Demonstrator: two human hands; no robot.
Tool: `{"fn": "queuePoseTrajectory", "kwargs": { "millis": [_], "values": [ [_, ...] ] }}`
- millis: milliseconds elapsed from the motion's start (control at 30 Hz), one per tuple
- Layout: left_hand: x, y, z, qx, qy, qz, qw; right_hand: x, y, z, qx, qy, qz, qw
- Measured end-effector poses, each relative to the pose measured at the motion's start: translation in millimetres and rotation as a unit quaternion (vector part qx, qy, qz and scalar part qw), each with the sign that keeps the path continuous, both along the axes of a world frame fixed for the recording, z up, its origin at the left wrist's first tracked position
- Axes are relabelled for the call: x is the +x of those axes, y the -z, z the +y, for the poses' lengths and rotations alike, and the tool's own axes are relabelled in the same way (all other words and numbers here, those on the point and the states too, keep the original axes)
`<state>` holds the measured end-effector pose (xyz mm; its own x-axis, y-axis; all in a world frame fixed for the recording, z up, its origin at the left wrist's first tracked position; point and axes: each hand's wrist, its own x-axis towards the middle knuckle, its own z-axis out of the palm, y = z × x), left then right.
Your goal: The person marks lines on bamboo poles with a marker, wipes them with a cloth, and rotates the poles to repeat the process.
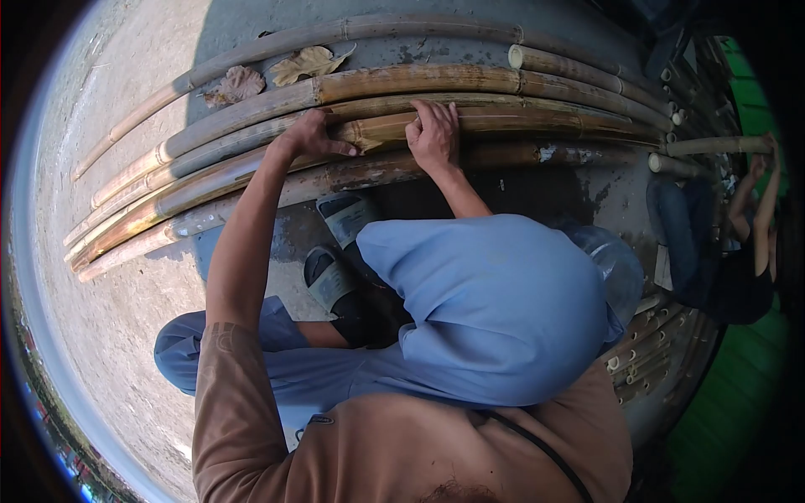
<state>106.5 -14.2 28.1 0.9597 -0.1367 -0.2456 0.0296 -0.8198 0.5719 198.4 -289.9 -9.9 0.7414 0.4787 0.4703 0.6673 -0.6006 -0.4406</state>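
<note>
Several long bamboo poles lie side by side on the ground, curving across the head view. My left hand (311, 136) is closed over a brown, weathered bamboo pole (503, 122) of this row, thumb on the near side and fingertips hidden behind it. Further right, my right hand (435, 137) bends over the same pole from above, its fingers on the far side. Just beyond it lies another bamboo pole (419, 80). Nearer my feet is a mottled grey bamboo pole (369, 173).
Two dry leaves (309, 64) lie beyond the row, near a farther pole (402, 28). My sandals (329, 279) are close to the poles. At right, another person's hands (765, 155) hold a bamboo pole (713, 146). Cut bamboo pieces (650, 352) are stacked at lower right.
</note>
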Motion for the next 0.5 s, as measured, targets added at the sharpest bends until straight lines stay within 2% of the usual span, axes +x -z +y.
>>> {"fn": "queuePoseTrajectory", "kwargs": {
  "millis": [100, 167, 300, 400, 500],
  "values": [
    [-1.2, 5.6, 1.2, -0.025, -0.011, 0.028, 0.999, 71.1, 11.0, -92.3, -0.073, 0.152, -0.024, 0.985],
    [2.6, 3.4, 3.2, -0.022, 0.000, 0.012, 1.000, 114.3, 20.9, -147.0, -0.075, 0.220, -0.051, 0.971],
    [9.6, -2.0, 3.8, 0.005, 0.011, 0.072, 0.997, 111.7, 12.1, -133.5, -0.122, 0.255, -0.014, 0.959],
    [4.0, 0.1, 2.9, -0.027, -0.009, 0.027, 0.999, 46.6, 6.9, -43.4, -0.078, 0.125, 0.007, 0.989],
    [5.3, -17.1, -2.1, -0.031, -0.010, 0.063, 0.997, -36.4, 3.0, 46.6, -0.011, -0.083, 0.017, 0.996]
  ]
}}
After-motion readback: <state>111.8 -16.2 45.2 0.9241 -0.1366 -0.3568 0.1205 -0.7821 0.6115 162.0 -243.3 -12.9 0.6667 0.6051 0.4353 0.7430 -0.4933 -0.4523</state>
